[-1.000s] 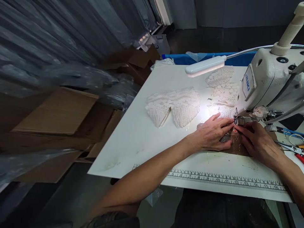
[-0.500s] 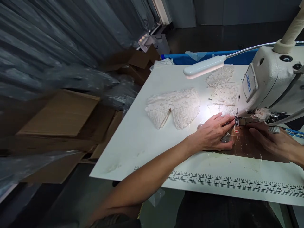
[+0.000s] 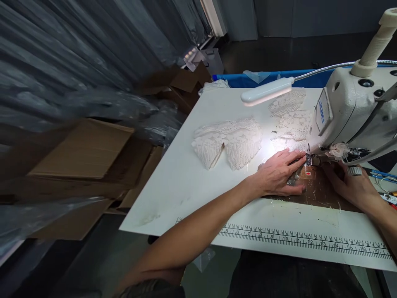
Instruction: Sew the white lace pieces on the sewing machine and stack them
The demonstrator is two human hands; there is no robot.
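My left hand [image 3: 281, 174] lies flat and open, fingertips stretched toward the presser foot [image 3: 309, 160] of a white sewing machine [image 3: 350, 107]. Beyond those fingers, cream lace pieces [image 3: 290, 143] reach up to the needle area. To the right of the foot is my right hand [image 3: 350, 186], its fingers extended and partly hidden under the machine head; I see nothing held in it. A brown plate [image 3: 325, 191] lies beneath both hands. Further left on the white table [image 3: 173, 198] rests a separate cream lace piece [image 3: 229, 142] with a notch at its lower edge.
A white lamp [image 3: 266, 91] on a flexible neck lights the sewing spot. A ruler strip [image 3: 297, 240] runs along the table's front edge. Scissors or clippers [image 3: 387, 198] lie at the far right. Cardboard boxes [image 3: 83, 149] and plastic wrap stand left of the table.
My right hand has drawn slightly left, closer to the presser foot, uncovering tools at the far right. My left hand stays almost in place. The view has shifted slightly.
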